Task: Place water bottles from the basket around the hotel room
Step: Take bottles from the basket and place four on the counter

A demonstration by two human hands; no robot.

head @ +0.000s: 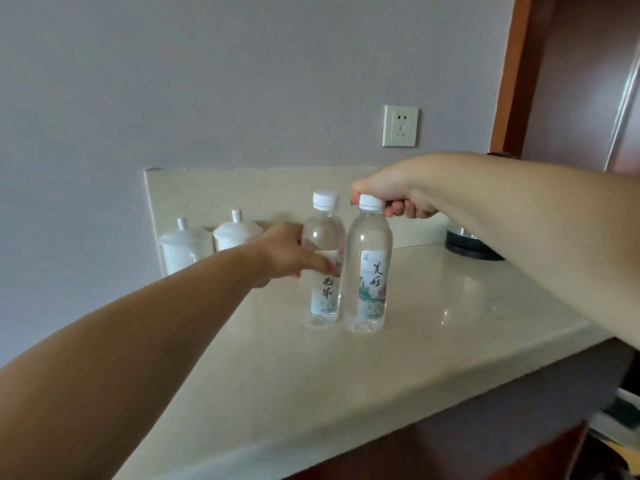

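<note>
Both upright on the worktop [450, 306], pretty much touching: left grip [287, 252] is wrapped round the left bottle [323, 292], right grip [391, 192] pinches the right bottle [370, 271] by its cap. Lidded white cups [187, 244] sit far left.

You have two white lidded cups [185, 245] at the desk's [450, 306] back left, a wall socket [400, 126] above, and a dark kettle [464, 242] at back right.
</note>
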